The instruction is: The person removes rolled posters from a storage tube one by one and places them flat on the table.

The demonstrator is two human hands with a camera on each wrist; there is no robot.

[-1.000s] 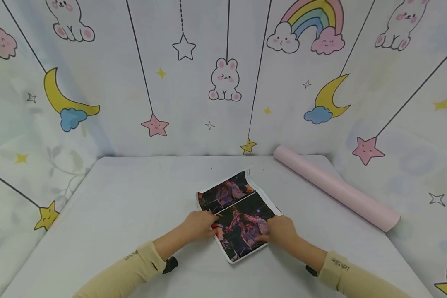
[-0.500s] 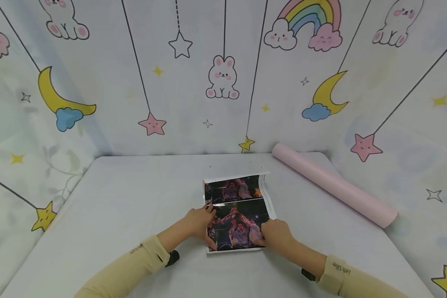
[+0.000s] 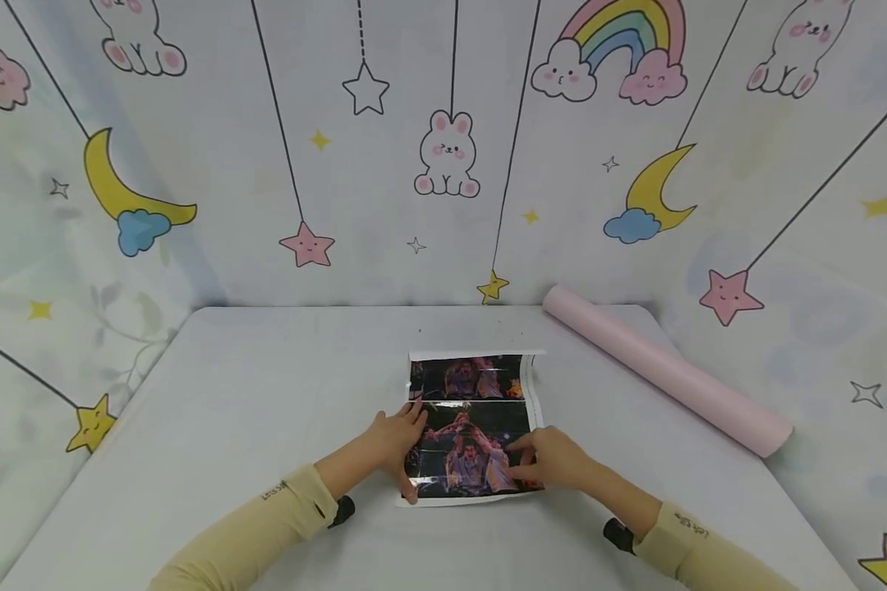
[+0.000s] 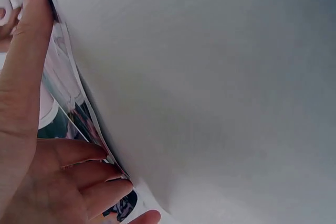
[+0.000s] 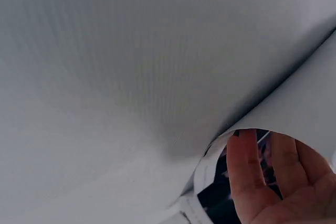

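A glossy poster-like sheet with dark concert-like pictures and white borders lies on the white table, roughly square to me. A crosswise crease or border divides its pictures. Along its left edge rests my left hand, thumb and fingers spread; in the left wrist view its thumb lies along the sheet's rim. My right hand touches the right part, thumb and forefinger apart over the print. Extended fingers lie against the print in the right wrist view, beside a pale curled surface; its thumb is hidden there.
A pink roll lies slantwise along the right side of the table. Behind stands a pale backdrop printed with rabbits, stars and moons. Black wrist bands show below both sleeves.
The sheet has turned from a slant to nearly straight. My left fingers have spread along its left edge. My right hand has loosened from the edge, with its fingers now over the print.
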